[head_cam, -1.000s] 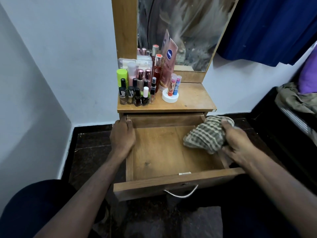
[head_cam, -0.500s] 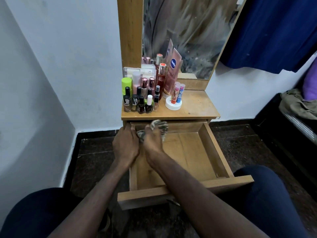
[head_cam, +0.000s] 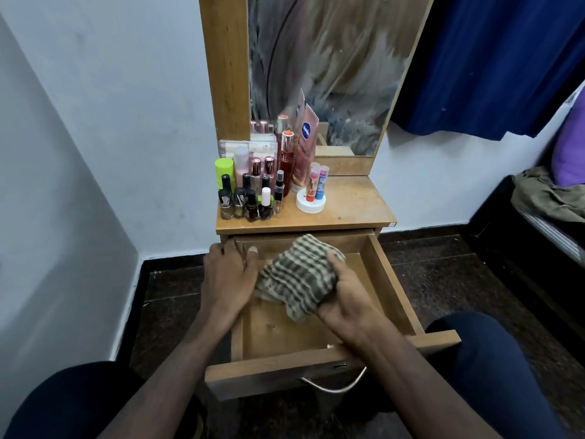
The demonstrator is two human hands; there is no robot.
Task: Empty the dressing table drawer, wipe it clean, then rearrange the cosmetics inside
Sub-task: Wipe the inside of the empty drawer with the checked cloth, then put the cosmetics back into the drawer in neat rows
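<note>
The wooden drawer of the dressing table is pulled out, and its bare floor shows. My right hand grips a bunched green-and-cream checked cloth over the middle of the drawer floor. My left hand holds the drawer's left wall near the back, thumb inside. Several cosmetics stand on the tabletop: nail polish bottles, a green tube, a pink lotion tube and lip balms on a white jar.
A mirror rises behind the tabletop. A blue curtain hangs at the right above a dark bed with rumpled cloth. White walls close the left side. My knees flank the drawer front and its metal handle.
My right hand carried the cloth from the drawer's right side to the back left corner, then back toward the middle. My left hand stayed on the left wall.
</note>
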